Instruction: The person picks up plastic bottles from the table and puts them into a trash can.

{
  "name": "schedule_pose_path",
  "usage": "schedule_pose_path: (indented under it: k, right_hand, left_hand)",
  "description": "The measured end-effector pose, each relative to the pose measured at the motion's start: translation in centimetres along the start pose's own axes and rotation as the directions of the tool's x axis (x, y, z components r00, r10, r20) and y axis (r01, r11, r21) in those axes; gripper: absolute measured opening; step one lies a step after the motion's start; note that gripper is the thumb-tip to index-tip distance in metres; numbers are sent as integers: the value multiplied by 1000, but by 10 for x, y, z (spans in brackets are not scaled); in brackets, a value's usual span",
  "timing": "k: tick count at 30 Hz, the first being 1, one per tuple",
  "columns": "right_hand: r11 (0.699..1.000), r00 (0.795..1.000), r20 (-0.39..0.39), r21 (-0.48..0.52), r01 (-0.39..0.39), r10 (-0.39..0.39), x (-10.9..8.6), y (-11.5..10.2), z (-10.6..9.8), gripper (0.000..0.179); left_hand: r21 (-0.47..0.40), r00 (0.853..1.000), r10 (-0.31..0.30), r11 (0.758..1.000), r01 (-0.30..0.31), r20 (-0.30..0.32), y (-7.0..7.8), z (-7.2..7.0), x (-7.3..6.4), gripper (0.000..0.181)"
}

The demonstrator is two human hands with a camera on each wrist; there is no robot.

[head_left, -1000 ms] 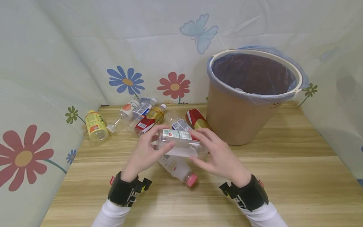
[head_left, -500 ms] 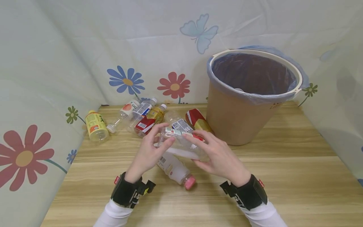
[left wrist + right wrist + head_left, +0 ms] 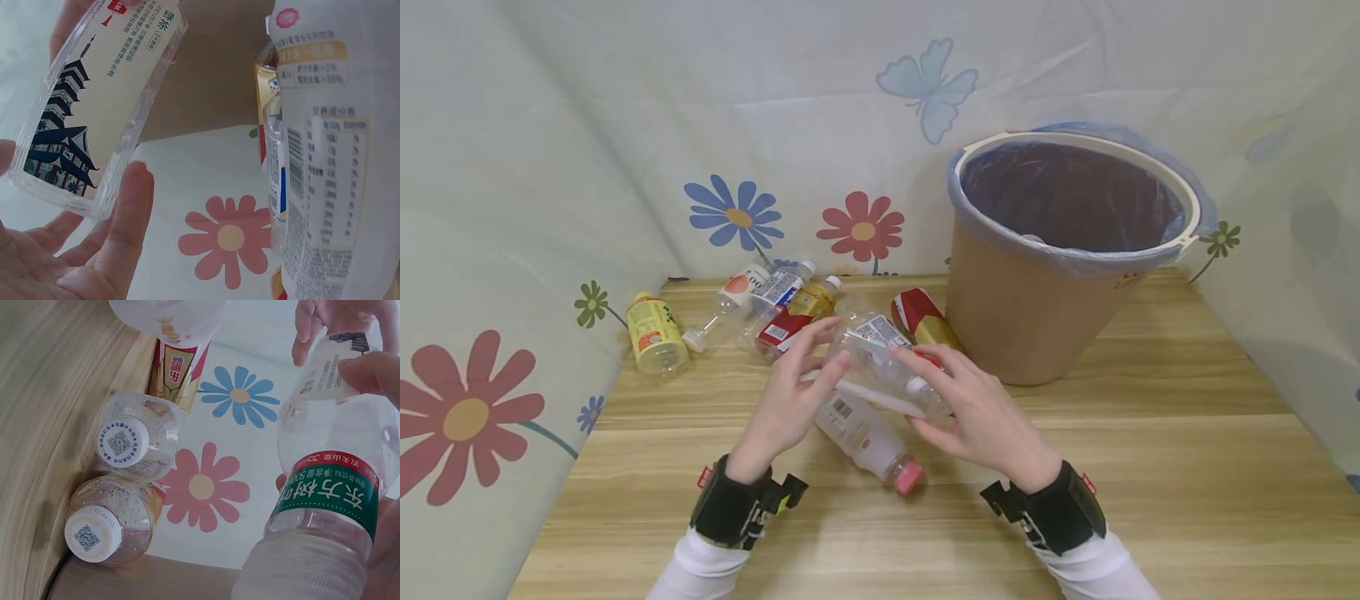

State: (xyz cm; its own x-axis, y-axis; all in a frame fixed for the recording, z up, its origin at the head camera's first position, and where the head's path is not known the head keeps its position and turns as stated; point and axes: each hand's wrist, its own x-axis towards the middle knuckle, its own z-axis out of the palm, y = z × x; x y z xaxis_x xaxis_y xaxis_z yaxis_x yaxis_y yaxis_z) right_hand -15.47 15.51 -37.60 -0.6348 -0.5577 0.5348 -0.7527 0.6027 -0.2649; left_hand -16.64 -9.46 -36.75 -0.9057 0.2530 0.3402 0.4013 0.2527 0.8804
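Here, left hand (image 3: 782,404) and right hand (image 3: 983,412) hold a clear bottle (image 3: 874,372) between them; a white bottle (image 3: 867,442) lies on the table (image 3: 1202,467).

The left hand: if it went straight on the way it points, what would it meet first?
The left hand would probably first meet the held clear bottle: one end sits between its thumb and fingers, though exact contact is hard to judge.

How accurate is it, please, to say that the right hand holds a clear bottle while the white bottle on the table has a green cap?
Not quite: the white bottle has a pink cap, not a green one, as the head view shows; the right hand does hold the clear bottle.
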Motion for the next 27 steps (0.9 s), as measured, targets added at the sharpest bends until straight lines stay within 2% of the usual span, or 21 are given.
schedule_pose_path:
  k: [8, 13, 15, 18, 22, 25, 27]
  right_hand:
    - [997, 997, -28, 39, -71, 72, -2, 2, 0, 82]
    - [989, 990, -74, 98, -112, 119, -2, 3, 1, 83]
    - [983, 985, -101, 132, -129, 143, -2, 3, 0, 83]
    - [976, 975, -142, 155, -150, 173, -1, 3, -2, 84]
    - [977, 965, -179, 129, -168, 190, 4, 3, -10, 86]
    - [977, 961, -200, 139, -163, 189, 11, 3, -19, 85]
    - [974, 959, -211, 165, -154, 188, 19, -1, -30, 83]
  left_hand:
    - [7, 998, 41, 999, -40, -58, 0, 0, 1, 42]
    - [28, 995, 60, 998, -58, -78, 1, 4, 1, 41]
    - [30, 993, 75, 997, -72, -86, 5, 6, 1, 41]
    - [38, 989, 109, 994, -106, -100, 20, 9, -1, 40]
    - [68, 982, 153, 987, -147, -112, 35, 13, 0, 39]
    - [104, 980, 161, 983, -150, -114, 40, 16, 2, 39]
    - [126, 980, 159, 981, -145, -116, 37, 18, 5, 40]
